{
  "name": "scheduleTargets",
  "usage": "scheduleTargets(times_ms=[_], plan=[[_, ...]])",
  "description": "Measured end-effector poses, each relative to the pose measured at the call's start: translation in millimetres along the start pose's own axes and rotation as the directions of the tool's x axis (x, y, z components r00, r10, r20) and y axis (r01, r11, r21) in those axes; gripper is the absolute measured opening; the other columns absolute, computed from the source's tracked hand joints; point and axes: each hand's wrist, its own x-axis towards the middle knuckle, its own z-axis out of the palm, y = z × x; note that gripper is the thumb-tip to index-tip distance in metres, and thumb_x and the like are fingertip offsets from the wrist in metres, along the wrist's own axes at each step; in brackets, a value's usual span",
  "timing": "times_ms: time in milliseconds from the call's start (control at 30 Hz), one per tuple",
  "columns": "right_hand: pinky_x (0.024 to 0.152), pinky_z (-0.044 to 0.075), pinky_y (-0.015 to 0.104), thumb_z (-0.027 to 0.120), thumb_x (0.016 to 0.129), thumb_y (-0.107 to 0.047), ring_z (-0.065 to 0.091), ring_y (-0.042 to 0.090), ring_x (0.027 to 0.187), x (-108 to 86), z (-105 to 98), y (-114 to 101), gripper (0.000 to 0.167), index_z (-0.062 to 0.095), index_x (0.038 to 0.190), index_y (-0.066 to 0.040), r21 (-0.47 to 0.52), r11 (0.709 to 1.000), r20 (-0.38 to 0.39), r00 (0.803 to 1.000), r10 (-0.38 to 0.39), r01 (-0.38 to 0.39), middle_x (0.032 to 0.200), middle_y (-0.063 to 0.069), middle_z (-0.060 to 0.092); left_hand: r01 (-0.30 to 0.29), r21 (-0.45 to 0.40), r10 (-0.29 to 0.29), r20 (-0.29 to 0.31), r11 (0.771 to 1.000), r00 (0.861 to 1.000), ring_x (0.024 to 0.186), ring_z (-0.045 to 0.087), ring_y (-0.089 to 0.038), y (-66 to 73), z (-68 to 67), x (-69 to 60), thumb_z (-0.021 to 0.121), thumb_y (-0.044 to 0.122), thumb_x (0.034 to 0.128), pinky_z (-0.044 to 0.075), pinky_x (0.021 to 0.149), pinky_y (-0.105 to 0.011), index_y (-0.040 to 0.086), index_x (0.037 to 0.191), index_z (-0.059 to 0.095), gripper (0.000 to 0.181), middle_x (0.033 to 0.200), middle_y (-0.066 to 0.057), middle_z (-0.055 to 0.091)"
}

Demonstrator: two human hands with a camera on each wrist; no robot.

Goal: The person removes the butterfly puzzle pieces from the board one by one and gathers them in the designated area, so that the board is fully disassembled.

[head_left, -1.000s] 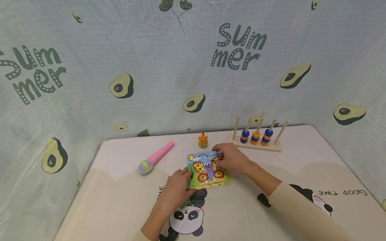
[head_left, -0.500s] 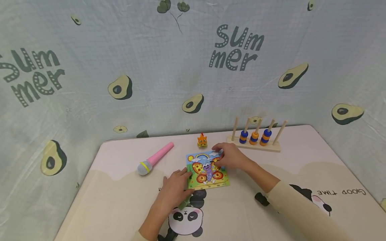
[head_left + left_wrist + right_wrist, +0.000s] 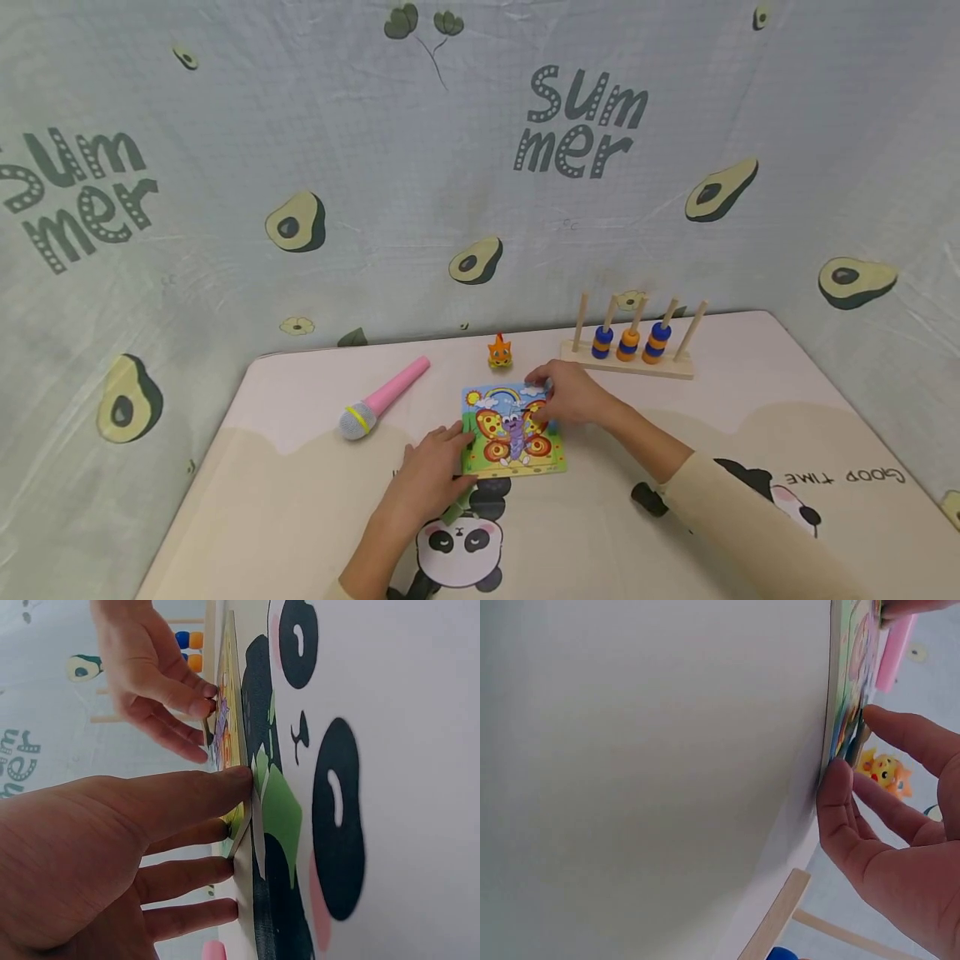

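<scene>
One spread left hand point(image 3: 430, 472) against square puzzle point(image 3: 513, 440), thin piece point(image 3: 861, 742) pinched in right hand point(image 3: 573, 393)

Head view: soft, even light; butterfly board point(image 3: 513, 429) reads clearly; faint shadow beside the right sleeve point(image 3: 750, 533). Left wrist: table point(image 3: 420, 750) pale and bright, backdrop point(image 3: 45, 697) hazy, out of focus. Right wrist: dimmer, table grey, darkening toward upper left; orange toy point(image 3: 886, 771) slightly blurred.
</scene>
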Motion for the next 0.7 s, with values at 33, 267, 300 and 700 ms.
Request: scheduleTargets(times_ms=[33, 267, 300, 700], plan=[[0.081, 0.052, 0.034, 0.090, 0.077, -0.016, 0.059, 0.019, 0.094, 0.0, -0.1, -0.2, 0.054, 0.072, 0.126, -0.003, -0.003, 1.000, 0.002, 1.000, -0.001, 0.001, 0.116, 0.010, 0.068, -0.004, 0.001, 0.004, -0.002, 1.000, 1.000, 0.142, 0.050, -0.046, -0.2, -0.1, 0.1, 0.084, 0.026, 0.0888, 0.034, 0.103, -0.084, 0.006, 0.140, 0.065, 0.058, 0.154, -0.019, 0.055], [0.083, 0.051, 0.033, 0.090, 0.076, -0.016, 0.057, 0.019, 0.096, 1.4, 1.0, 1.8, 0.050, 0.074, 0.122, -0.004, -0.032, 0.999, -0.006, 1.000, -0.022, 0.022, 0.116, 0.009, 0.067, -0.010, -0.002, 0.010, -0.001, 1.000, 1.000, 0.142, 0.050, -0.046, -1.9, 2.1, 0.4, 0.084, 0.026, 0.0892, 0.034, 0.102, -0.085, 0.010, 0.138, 0.066, 0.054, 0.154, -0.019, 0.055], [0.081, 0.050, 0.033, 0.091, 0.076, -0.016, 0.056, 0.019, 0.095, 1.7, 1.2, 2.3, 0.051, 0.074, 0.123, -0.004, -0.034, 0.999, -0.007, 1.000, -0.029, 0.028, 0.115, 0.009, 0.067, -0.011, -0.001, 0.011, 0.000, 1.000, 1.000, 0.142, 0.050, -0.046, -2.0, 1.9, 0.4, 0.084, 0.026, 0.0891, 0.034, 0.102, -0.085, 0.011, 0.138, 0.067, 0.054, 0.154, -0.019, 0.055], [0.075, 0.047, 0.028, 0.092, 0.075, -0.015, 0.054, 0.017, 0.088, 1.7, 4.4, 4.1, 0.049, 0.075, 0.119, -0.003, -0.005, 0.999, -0.049, 0.998, -0.048, 0.048, 0.109, 0.008, 0.063, -0.007, 0.000, 0.007, 0.005, 1.000, 1.000, 0.142, 0.050, -0.047, -1.0, 1.8, 1.1, 0.084, 0.025, 0.0893, 0.034, 0.102, -0.085, 0.013, 0.137, 0.068, 0.052, 0.155, -0.019, 0.054]])
